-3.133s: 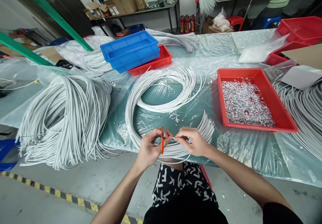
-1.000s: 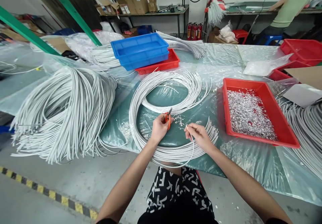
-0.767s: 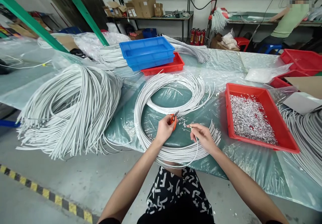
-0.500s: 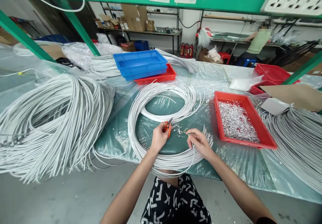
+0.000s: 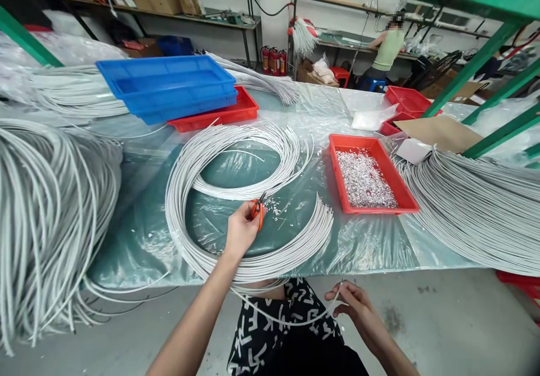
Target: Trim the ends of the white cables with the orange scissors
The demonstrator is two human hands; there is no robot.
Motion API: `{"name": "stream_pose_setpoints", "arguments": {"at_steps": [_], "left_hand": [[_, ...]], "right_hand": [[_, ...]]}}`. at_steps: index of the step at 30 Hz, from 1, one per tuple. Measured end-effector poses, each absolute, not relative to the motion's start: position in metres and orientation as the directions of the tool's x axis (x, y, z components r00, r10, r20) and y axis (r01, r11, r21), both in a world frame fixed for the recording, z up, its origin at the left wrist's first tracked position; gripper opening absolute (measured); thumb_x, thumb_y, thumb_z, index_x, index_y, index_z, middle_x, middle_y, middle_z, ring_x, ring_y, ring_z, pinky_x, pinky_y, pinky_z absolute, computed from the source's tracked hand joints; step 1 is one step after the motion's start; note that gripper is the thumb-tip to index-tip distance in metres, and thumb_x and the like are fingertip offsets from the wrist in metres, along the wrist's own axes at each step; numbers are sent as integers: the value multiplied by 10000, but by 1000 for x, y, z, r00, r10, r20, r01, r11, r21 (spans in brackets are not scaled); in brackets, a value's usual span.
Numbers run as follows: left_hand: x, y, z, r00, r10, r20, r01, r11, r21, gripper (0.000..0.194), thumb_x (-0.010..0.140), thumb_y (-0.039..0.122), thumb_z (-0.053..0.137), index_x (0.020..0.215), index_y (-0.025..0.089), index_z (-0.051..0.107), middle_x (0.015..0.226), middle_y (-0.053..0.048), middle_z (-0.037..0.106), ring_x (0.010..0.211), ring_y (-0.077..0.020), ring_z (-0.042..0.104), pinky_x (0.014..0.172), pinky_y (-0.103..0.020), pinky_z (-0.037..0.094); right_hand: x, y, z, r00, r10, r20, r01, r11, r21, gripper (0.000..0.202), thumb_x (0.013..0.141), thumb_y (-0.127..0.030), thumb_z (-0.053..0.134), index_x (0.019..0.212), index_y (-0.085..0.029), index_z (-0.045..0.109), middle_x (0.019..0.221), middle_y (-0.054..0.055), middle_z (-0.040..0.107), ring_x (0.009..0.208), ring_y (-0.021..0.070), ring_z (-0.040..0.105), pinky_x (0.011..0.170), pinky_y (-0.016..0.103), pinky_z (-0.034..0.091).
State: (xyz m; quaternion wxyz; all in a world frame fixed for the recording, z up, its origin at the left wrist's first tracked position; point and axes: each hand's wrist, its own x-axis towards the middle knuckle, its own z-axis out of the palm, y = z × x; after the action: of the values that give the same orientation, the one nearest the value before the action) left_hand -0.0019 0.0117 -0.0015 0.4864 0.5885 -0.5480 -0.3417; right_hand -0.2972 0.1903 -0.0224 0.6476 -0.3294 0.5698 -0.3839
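Closed around orange-handled wire cutters [image 5: 259, 211], my left hand [image 5: 243, 227] is over the inside of a coil of white cables [image 5: 179, 207]. The cutters' dark jaws point up and to the right, near small white scraps [image 5: 276, 208] on the table. Below the table's front edge, my right hand [image 5: 356, 308] pinches one white cable [image 5: 291, 323] close to its end. That cable sags in a curve from the underside of the coil, over my lap. The other cable ends fan out at the coil's right side.
Right of the coil stands a red tray [image 5: 379, 207] of small scraps. Blue trays [image 5: 169, 86] sit on a red tray [image 5: 248, 106] behind it. Grey cable bundles [image 5: 54, 207] lie left and more cables [image 5: 468, 207] right. A person [image 5: 388, 49] sits in the background.
My right hand has moved down and right, off the table, drawing the cable end with it. My left hand still holds the cutters by the coil. The view has swung right.
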Motion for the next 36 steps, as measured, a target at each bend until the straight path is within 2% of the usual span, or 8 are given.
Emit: {"name": "stream_pose_setpoints", "arguments": {"at_steps": [3,6,9,12,15,21,28,36], "left_hand": [[-1,12,-3,154,-978,143,-314,89,945,223,788,372,688,790,166,602,706,-7,646,614,-126,559,604,-215,437],[1,12,-5,146,-979,144,-322,90,942,235,798,386,683,771,170,594,695,-6,646,600,-124,548,589,-214,432],[2,11,-7,147,-979,140,-329,85,941,237,793,391,690,789,169,607,711,-13,654,597,-123,548,580,-213,433],[2,9,-9,145,-980,136,-322,83,943,241,789,397,691,808,168,619,724,-23,661,594,-128,556,568,-214,438],[3,8,-11,151,-979,137,-328,81,941,240,785,397,686,816,166,627,725,-26,666,593,-132,563,565,-215,443],[3,8,-11,158,-977,142,-361,76,930,244,781,397,682,812,163,621,740,-33,673,611,-136,580,592,-220,458],[2,7,-10,149,-979,141,-360,79,930,230,769,384,690,796,165,622,724,-34,680,613,-142,596,602,-221,472],[2,6,-13,163,-976,143,-335,81,939,225,763,374,697,798,162,627,738,-38,685,604,-137,595,588,-217,472]], "right_hand": [[-301,198,-55,34,-835,-549,-142,540,-830,617,680,-804,610,681,-189,665,722,113,709,772,314,699,603,384,514],[-301,193,-40,342,-731,-591,-323,499,-804,565,796,-719,562,641,-186,664,565,52,655,571,234,665,570,337,480],[-300,170,7,532,-709,-464,-353,312,-882,403,907,-539,554,795,-182,702,592,19,644,561,171,616,559,275,436],[-303,129,39,382,-904,-192,-477,-15,-879,311,940,-441,540,825,-194,690,689,13,645,607,155,575,592,269,417],[-312,86,39,120,-993,-11,-713,-78,-697,221,929,-376,544,1026,-215,663,636,-26,573,542,152,512,555,265,370],[-319,47,21,94,-994,-46,-886,-63,-460,349,909,-266,543,1248,-211,609,714,14,639,669,197,605,608,275,349],[-328,55,22,131,-991,-29,-866,-100,-490,209,893,-285,562,1069,-228,660,655,-18,592,587,165,546,579,268,323],[-346,62,24,164,-983,-81,-464,-5,-886,263,832,-417,644,875,-199,502,656,-46,571,556,122,528,551,257,395]]}}
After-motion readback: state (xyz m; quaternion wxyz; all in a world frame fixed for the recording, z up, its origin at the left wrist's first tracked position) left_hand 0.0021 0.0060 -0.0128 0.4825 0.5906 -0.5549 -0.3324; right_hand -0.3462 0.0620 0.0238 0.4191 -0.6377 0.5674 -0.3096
